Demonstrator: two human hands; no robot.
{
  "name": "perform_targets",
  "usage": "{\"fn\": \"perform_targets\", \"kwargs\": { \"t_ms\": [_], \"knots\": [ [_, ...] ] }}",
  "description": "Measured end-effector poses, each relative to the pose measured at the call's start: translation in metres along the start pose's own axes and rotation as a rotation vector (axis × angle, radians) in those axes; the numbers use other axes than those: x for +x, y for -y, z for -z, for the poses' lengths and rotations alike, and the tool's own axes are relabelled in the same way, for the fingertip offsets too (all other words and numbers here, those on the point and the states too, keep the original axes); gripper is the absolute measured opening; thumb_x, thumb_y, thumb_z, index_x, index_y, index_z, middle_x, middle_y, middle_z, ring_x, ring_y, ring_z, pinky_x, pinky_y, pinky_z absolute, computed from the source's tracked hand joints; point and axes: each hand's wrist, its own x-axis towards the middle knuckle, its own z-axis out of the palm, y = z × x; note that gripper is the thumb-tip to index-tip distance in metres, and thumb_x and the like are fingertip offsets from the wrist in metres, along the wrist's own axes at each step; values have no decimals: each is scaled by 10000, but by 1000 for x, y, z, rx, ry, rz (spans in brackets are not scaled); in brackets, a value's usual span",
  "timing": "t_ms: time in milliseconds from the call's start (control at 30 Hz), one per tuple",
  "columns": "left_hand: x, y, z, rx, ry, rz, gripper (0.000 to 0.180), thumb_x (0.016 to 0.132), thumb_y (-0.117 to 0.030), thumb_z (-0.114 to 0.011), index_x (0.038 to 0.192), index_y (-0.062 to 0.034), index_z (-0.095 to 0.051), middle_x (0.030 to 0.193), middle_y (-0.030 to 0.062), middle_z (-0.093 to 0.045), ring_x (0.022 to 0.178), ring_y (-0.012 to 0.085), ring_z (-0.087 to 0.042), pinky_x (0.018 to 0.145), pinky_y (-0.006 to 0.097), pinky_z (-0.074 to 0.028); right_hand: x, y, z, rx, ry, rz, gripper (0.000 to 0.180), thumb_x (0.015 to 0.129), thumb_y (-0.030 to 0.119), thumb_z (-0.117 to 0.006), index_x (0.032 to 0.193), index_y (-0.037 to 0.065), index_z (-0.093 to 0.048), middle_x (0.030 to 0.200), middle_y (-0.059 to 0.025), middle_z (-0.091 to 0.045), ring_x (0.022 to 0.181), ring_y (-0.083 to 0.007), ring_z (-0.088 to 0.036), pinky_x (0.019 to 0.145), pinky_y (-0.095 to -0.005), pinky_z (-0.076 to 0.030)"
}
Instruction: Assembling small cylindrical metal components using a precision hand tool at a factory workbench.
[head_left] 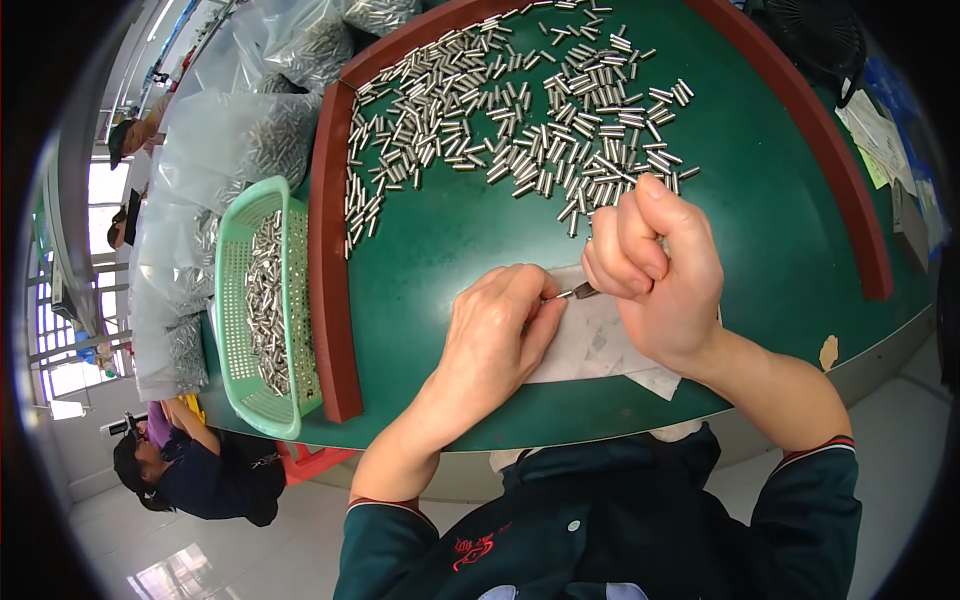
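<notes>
Basically, left hand [493, 322] pinched small metal piece [565, 294], right hand [660, 265] gripped dark tool [585, 290] between them; misaligned push could've slipped.

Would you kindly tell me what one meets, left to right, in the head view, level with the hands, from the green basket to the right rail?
Green basket → left rail → left hand → right hand → right rail.

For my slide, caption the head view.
Right hand holding a dark tool near the left hand, metal pins scattered on a green table.
</notes>
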Motion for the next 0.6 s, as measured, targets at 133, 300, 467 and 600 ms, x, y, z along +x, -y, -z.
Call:
{"fn": "perform_targets", "kwargs": {
  "t_ms": [133,300,467,600],
  "knots": [
    [0,3,-2,8,-8,-23,104,688,-12,-636,694,-3,-533,584,72,-502,475,177,-446,445,285,-359,1,-1,1,0,-9,-11,427,896,243,-276,487,128,-230,425,7,-273,389,-79,-152,394,-238,-181],
    [1,1,-1,10,-24,-28,96,679,-5,-642,686,-1,-546,578,71,-507,475,178,-447,443,283,-356,1,-2,-1,0,-20,-25,429,898,245,-276,487,127,-235,421,7,-273,387,-78,-155,393,-239,-179],
    [1,2,-2,-19,-8,20,85,674,3,-643,682,4,-558,576,71,-515,478,165,-444,448,276,-356,2,-5,0,5,-31,-21,431,900,249,-273,489,126,-238,419,6,-270,391,-78,-154,392,-238,-178],
    [2,1,-3,-99,-25,73,143,646,37,-613,616,10,-476,554,123,-480,526,294,-474,492,365,-378,-2,-9,-6,-62,-21,42,440,901,233,-296,480,116,-243,420,9,-256,394,-80,-179,389,-237,-183]
  ]
}}
